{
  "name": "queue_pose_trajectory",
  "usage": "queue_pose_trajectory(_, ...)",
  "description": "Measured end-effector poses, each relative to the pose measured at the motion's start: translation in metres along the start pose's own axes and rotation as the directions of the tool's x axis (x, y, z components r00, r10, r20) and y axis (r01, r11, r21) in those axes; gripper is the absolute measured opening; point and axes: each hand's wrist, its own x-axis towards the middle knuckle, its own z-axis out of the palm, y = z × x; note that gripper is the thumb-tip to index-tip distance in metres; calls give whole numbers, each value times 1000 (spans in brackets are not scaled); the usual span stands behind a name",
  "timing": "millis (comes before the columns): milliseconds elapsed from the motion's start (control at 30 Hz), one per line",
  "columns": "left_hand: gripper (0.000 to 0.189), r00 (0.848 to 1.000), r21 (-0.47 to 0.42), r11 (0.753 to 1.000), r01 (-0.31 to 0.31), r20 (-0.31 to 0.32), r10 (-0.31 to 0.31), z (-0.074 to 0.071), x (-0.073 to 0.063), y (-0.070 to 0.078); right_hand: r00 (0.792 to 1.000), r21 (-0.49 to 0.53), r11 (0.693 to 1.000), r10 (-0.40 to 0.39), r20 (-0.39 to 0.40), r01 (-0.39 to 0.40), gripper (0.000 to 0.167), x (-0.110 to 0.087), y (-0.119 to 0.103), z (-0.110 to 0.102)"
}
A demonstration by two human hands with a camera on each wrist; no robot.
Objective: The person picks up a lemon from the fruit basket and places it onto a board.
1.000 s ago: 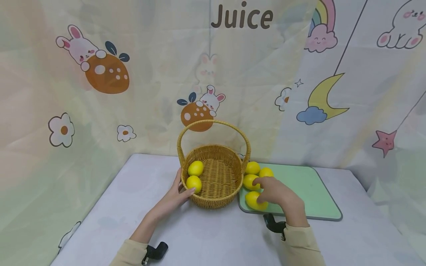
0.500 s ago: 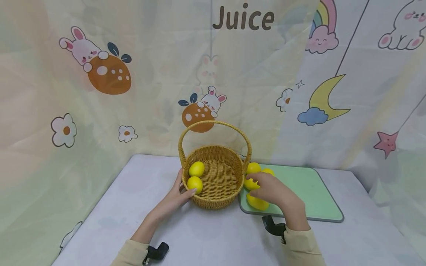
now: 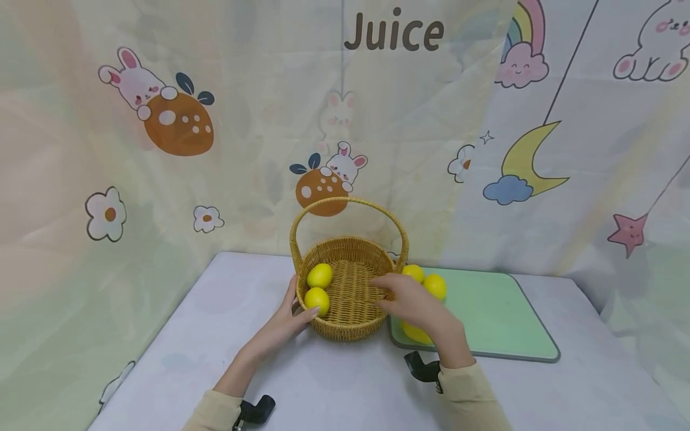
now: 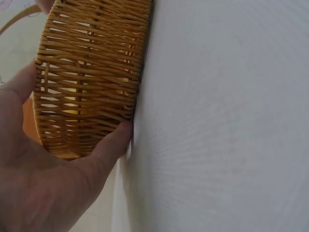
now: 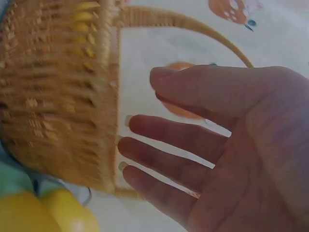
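Observation:
A round wicker basket [image 3: 349, 330] with a tall arched handle stands on the table. Two yellow lemons, a rear lemon [image 3: 320, 275] and a front lemon [image 3: 317, 301], lie inside along its left wall. My left hand [image 3: 283, 315] holds the basket at its left front, with digits spread along the wall between rim and base. My right hand [image 3: 412, 302] reaches over the right rim; its fingers are apart, and no lemon shows between them in the right wrist view [image 5: 203, 145]. Beneath and behind it, further lemons [image 3: 434, 287] lie on a green cutting board [image 3: 501, 317], partly hidden by the hand.
A white-covered table [image 3: 334, 383] carries the basket and board. Behind it hangs a printed curtain [image 3: 259, 120] with cartoon rabbits, flowers and the word Juice. The basket's handle [image 3: 350, 199] arches above its opening.
My right hand has moved left from above the lemons on the board to over the basket's right rim. My left hand and the basket stay in place.

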Motion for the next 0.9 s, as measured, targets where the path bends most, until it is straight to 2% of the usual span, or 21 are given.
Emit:
queue_pose_trajectory(267, 100, 1000, -8, 1000, 2, -3, -2, 0, -1, 0, 996, -4, 999, -43, 76, 43, 50, 21, -8, 28)
queue_pose_trajectory(500, 100, 1000, 3, 1000, 4, -4, -4, 0, 0, -2, 976, 87, 987, -150, 156, 138, 49, 36, -17, 51)
queue_pose_trajectory(700, 100, 1000, -2, 1000, -4, -2, 4, 1, 1, -2, 970, 80, 982, -180, 166, 168, 54, 46, -22, 69)
queue_pose_trajectory(900, 100, 1000, 9, 1000, -2, -6, 2, -1, 1, -1, 967, 101, 981, -182, 177, 166, 58, 53, -24, 75)
